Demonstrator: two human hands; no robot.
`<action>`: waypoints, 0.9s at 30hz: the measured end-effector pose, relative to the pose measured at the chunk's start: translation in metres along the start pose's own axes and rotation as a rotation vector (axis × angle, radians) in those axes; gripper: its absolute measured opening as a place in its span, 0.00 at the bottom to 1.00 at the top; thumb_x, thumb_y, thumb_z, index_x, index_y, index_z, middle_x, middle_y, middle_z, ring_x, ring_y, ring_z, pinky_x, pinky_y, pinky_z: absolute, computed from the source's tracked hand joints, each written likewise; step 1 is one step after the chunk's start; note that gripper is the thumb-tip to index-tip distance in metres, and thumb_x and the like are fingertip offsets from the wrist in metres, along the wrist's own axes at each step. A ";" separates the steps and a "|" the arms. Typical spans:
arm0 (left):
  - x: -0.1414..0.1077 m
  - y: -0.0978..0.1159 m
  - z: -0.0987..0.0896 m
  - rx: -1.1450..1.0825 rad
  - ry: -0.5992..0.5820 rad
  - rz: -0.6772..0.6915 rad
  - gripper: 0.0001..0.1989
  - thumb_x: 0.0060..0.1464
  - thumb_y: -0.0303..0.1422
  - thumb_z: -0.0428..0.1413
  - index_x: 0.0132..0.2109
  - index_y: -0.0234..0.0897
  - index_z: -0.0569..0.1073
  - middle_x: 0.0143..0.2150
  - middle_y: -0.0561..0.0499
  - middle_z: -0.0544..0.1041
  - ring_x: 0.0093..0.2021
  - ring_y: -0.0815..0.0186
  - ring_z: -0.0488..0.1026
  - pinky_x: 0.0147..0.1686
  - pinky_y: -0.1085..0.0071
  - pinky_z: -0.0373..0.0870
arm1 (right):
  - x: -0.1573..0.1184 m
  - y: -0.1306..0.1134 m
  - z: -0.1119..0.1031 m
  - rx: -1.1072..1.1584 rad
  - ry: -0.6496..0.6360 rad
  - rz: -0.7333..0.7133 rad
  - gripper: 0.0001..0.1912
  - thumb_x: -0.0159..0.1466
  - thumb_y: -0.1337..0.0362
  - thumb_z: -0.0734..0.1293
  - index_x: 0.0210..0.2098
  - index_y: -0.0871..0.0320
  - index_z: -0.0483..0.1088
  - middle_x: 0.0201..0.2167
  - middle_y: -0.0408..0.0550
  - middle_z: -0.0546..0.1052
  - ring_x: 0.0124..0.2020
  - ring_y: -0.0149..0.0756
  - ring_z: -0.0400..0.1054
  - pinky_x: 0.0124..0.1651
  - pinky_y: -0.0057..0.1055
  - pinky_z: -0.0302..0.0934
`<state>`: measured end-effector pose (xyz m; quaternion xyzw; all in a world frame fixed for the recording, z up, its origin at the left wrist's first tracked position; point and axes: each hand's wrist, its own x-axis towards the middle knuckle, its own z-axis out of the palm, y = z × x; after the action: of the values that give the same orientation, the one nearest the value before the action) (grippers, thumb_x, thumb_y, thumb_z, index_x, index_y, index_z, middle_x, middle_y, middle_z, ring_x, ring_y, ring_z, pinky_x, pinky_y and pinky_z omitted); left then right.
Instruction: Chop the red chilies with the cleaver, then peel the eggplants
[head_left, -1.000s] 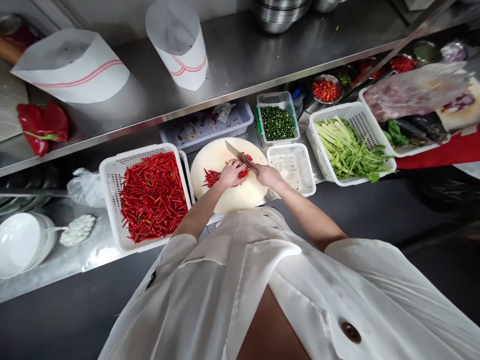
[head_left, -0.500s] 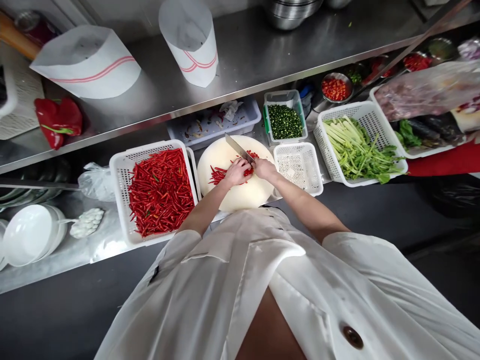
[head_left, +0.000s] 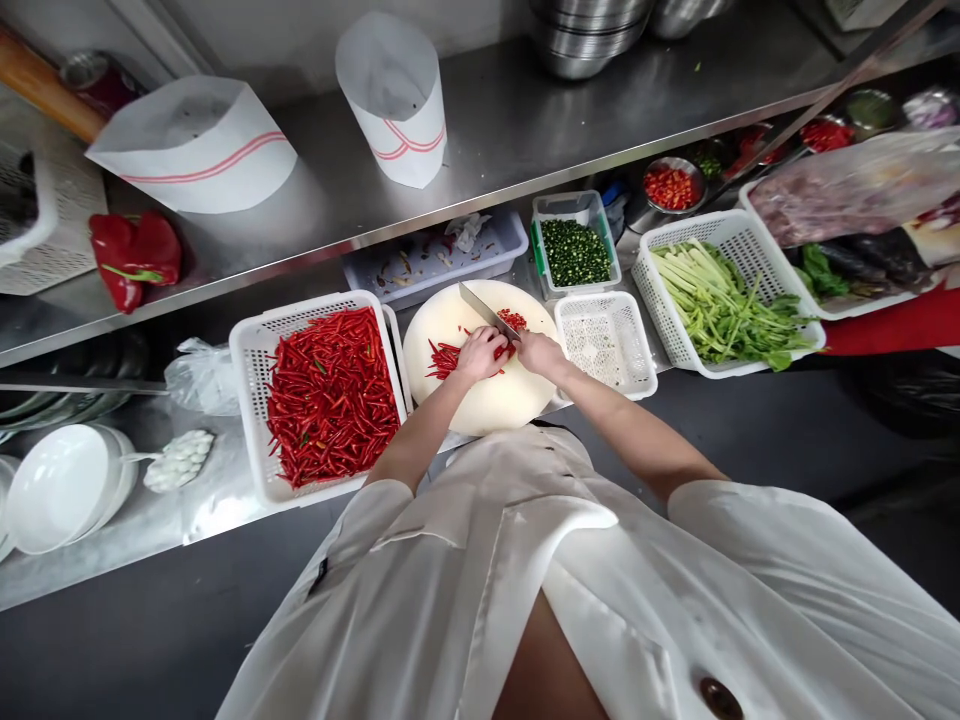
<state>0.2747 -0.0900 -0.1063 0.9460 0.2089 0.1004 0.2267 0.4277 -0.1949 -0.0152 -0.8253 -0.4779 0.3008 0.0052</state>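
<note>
My right hand (head_left: 541, 357) was closed round the knife (head_left: 486, 308); my left hand (head_left: 484, 354), fingers bunched together, held red chilies (head_left: 445, 360) against the round cutting board (head_left: 480, 405). At the far left, the label on a can (head_left: 103, 84) was too blurred to read.

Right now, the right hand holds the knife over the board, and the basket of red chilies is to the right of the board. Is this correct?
Not quite: the basket of red chilies is to the left of the board, as the head view shows. The right hand does hold the knife over the board.
</note>
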 end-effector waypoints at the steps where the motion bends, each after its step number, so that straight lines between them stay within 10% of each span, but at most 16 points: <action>1: 0.000 0.001 0.000 -0.003 0.003 -0.013 0.12 0.65 0.36 0.60 0.53 0.44 0.83 0.58 0.41 0.76 0.64 0.47 0.69 0.67 0.46 0.70 | 0.001 0.000 0.001 0.001 0.009 0.008 0.24 0.81 0.53 0.57 0.63 0.60 0.74 0.57 0.68 0.82 0.58 0.56 0.79 0.59 0.43 0.70; 15: -0.020 0.048 0.005 0.091 0.024 0.012 0.14 0.64 0.39 0.64 0.55 0.45 0.84 0.62 0.39 0.74 0.72 0.40 0.61 0.78 0.36 0.55 | 0.031 0.021 0.005 0.041 0.000 -0.082 0.22 0.80 0.57 0.58 0.59 0.61 0.78 0.58 0.64 0.83 0.58 0.51 0.78 0.60 0.38 0.68; 27: -0.025 0.050 0.016 0.138 0.026 0.041 0.10 0.69 0.41 0.61 0.49 0.46 0.85 0.60 0.42 0.77 0.71 0.45 0.65 0.73 0.42 0.65 | 0.024 0.038 -0.003 0.053 -0.047 -0.160 0.21 0.81 0.59 0.60 0.61 0.64 0.78 0.59 0.65 0.82 0.60 0.50 0.77 0.60 0.32 0.66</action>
<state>0.2747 -0.1478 -0.0990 0.9621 0.1986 0.1028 0.1561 0.4673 -0.1957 -0.0355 -0.7770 -0.5339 0.3312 0.0399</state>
